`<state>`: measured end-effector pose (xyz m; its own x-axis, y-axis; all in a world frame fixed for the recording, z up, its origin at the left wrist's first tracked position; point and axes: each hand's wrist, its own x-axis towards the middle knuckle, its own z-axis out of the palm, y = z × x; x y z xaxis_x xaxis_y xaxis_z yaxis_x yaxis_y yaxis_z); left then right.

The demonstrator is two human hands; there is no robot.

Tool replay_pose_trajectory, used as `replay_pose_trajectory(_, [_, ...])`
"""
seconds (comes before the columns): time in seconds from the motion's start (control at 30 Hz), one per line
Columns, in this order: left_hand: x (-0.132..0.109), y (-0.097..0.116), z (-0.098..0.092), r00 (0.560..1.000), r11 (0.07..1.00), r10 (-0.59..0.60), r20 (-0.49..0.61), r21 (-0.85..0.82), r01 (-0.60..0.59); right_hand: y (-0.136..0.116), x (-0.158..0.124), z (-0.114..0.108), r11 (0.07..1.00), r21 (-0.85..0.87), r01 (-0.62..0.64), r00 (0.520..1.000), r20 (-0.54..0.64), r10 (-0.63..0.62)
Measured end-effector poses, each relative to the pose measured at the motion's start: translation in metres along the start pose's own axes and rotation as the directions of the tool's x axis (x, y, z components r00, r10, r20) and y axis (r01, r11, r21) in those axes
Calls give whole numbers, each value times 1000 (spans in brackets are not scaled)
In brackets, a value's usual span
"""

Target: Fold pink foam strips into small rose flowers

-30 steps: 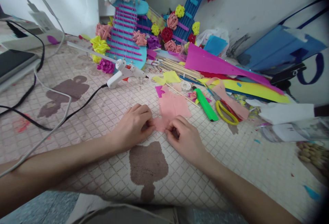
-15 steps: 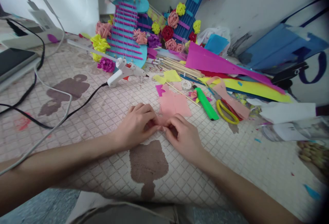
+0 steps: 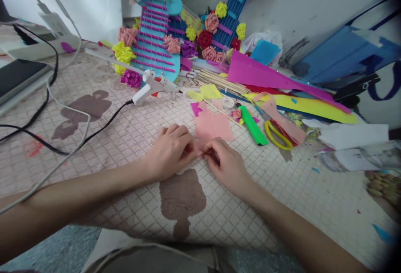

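Observation:
My left hand (image 3: 173, 151) and my right hand (image 3: 224, 164) meet just above the table, thumbs and forefingers pinched close together. Between the fingertips a small bit of pink paper (image 3: 199, 144) shows; most of it is hidden by the fingers. Right behind the hands lie flat salmon-pink paper squares (image 3: 214, 126), with a thin wooden stick (image 3: 227, 113) across their far side. To the right are a green box cutter (image 3: 253, 126) and yellow-handled scissors (image 3: 277, 135). A white glue gun (image 3: 153, 87) rests on the table beyond my left hand.
Paper flowers (image 3: 130, 78) and blue guitar-like crafts (image 3: 156, 39) stand at the back. Wooden sticks (image 3: 219, 81) and coloured paper sheets (image 3: 266, 74) are piled behind. Cables (image 3: 84, 131) run over the left side, one across my left forearm. A clear plastic container (image 3: 354, 158) lies at right.
Both hands stay pinched together, with only a slight shift of the fingertips. The whole view has moved a little; nothing else has visibly changed place.

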<state>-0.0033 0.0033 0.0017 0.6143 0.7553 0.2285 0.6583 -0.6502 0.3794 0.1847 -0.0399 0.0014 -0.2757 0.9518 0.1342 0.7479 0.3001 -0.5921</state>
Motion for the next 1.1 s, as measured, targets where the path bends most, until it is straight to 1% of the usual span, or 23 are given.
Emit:
replay_pose_trajectory(0.07, [1,2,2,1000,999,-9,-12,37,10,0,0,1,1000,3,-10,1000,-9,10])
replay_pose_trajectory(0.13, [1,0,4,999,1000,-22,-34,18,23,1,0,1,1000,11,-18,1000,-14,18])
replay_pose_trajectory(0.27, [1,-11,3,996,988,-47,-78,-153,34,2,0,0,999,38,-6,1000,-11,7])
replay_pose_trajectory(0.33, [1,-15,1,995,978,-60,-74,-202,44,2,-1,0,999,50,8,1000,-10,-8])
replay_pose_trajectory(0.43, [2,-17,-2,997,971,-61,-49,-232,48,3,-1,-1,997,73,23,999,-25,-21])
replay_pose_trajectory(0.57, [3,-17,-4,997,957,-63,-43,-285,49,8,1,-7,990,139,-5,995,-95,19])
replay_pose_trajectory(0.63, [4,-19,-3,997,956,-68,-47,-290,52,11,3,-10,992,123,-28,990,-133,44])
replay_pose_trajectory(0.7, [5,-21,-2,997,964,-56,-46,-262,42,13,5,-13,998,60,-37,989,-142,45])
replay_pose_trajectory(0.87, [8,-21,2,998,989,-23,-52,-146,15,12,7,-10,996,-51,-69,996,-64,66])
replay_pose_trajectory(0.97, [9,-19,3,998,987,-8,-61,-163,-2,10,9,-8,993,-78,-90,996,-36,87])
replay_pose_trajectory(1.1, [9,-17,0,998,974,-11,-57,-228,-2,11,10,-10,995,-64,-72,997,-20,71])
